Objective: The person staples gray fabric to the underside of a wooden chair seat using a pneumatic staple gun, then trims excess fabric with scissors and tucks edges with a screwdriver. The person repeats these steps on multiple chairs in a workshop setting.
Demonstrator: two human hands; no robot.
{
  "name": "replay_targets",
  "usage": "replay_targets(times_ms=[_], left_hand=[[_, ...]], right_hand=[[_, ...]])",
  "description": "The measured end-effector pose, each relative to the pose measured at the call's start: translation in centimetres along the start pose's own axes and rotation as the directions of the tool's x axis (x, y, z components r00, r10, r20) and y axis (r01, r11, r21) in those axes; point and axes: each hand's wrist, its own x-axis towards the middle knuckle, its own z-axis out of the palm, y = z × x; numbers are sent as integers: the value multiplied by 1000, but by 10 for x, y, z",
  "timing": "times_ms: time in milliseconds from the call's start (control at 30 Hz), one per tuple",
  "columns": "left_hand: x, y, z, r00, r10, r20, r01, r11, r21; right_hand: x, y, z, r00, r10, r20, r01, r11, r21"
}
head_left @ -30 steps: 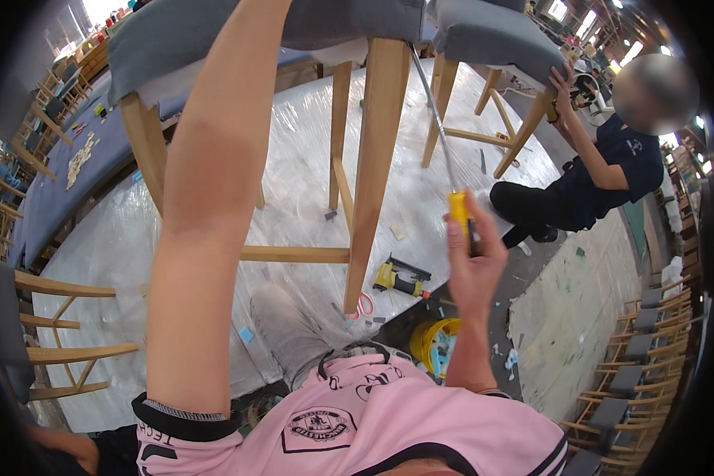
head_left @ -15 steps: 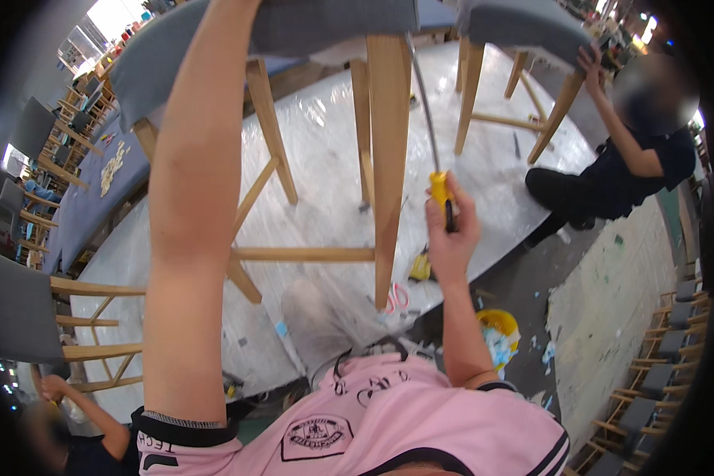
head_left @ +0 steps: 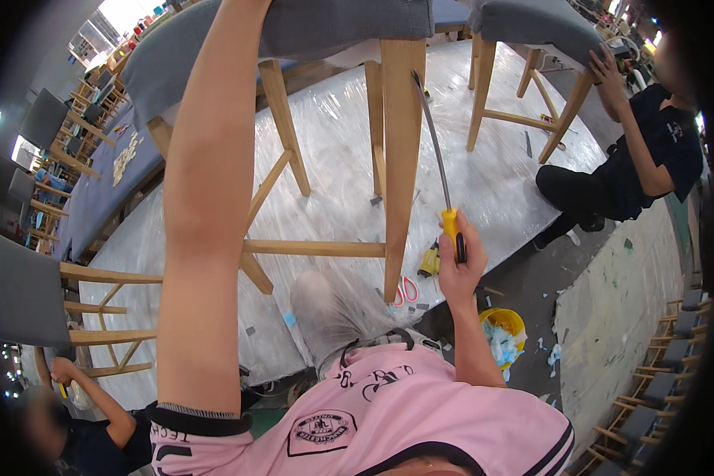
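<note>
My right hand is closed around the yellow and black handle of a long screwdriver. The thin metal shaft points upward, and its tip lies over the upper part of a wooden chair leg, below the seat; whether it touches the wood I cannot tell. That leg belongs to a chair with a grey fabric seat, tipped up before me. My left arm reaches up across the chair to the top edge of the view, where the hand itself is cut off.
A plastic-covered work surface bears red-handled scissors and a yellow-black tool. At right, a co-worker touches another grey chair. A yellow bucket with pale scraps stands on the floor. Another person is at lower left.
The screwdriver has come down with my right hand; its tip has left the seat's lower edge and now lies lower, over the leg. The co-worker at right has shifted slightly.
</note>
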Motion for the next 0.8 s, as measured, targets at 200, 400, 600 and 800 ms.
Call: replay_targets(times_ms=[200,400,600,800], left_hand=[[7,-13,-1,992,117,46,-121,988,97],[-7,-1,10,990,121,-79,-109,985,137],[7,-11,2,998,63,9,-64,984,169],[6,-12,0,989,150,-15,-147,978,147]], right_hand=[[35,-18,19,995,99,-32,-96,992,83],[50,-8,36,995,15,-99,-8,998,68],[60,-12,8,997,75,21,-77,995,60],[25,9,-13,996,-83,35,84,996,-42]])
